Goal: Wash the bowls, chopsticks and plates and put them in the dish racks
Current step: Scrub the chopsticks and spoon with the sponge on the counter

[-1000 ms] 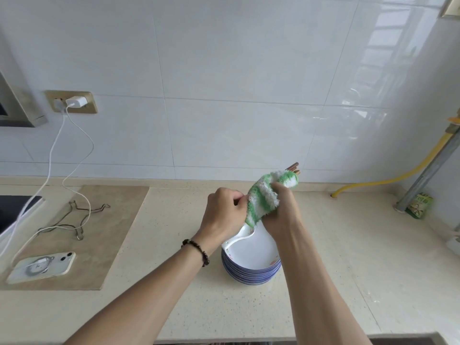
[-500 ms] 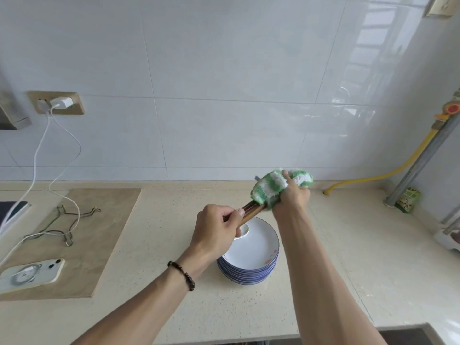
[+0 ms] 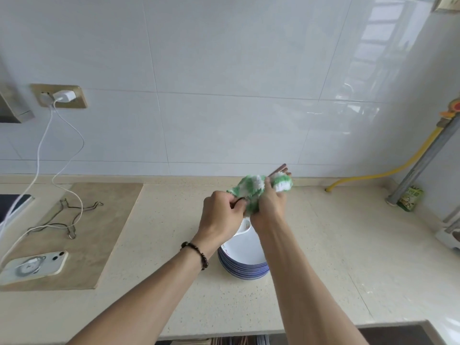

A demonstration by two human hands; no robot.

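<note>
Nearest edge: the beige counter [image 3: 323,270] ends at the bottom of the view, with a dark opening below it at lower right.
Forearms: two bare forearms reach forward from the bottom; the left wrist wears a dark beaded bracelet [image 3: 196,255].
Plates: a stack of white plates with blue rims [image 3: 242,263] sits on the counter, right under the hands. A small white dish rests on top, mostly hidden.
Left hand: the left hand [image 3: 220,217] is curled, pinching the near end of the chopsticks.
Right hand: the right hand [image 3: 268,207] is clenched around a green and white cloth [image 3: 251,186], which is wrapped round the chopsticks.
Chopsticks: the brown chopsticks [image 3: 278,169] are held in the air above the plates, far tips poking out past the cloth.
Left of counter: a phone [image 3: 34,266] on a tan mat [image 3: 107,220], with a wire trivet [image 3: 67,217] behind it.
Back wall: white tiles, a socket with a white charger [image 3: 63,96], a yellow hose [image 3: 398,168] at right.
</note>
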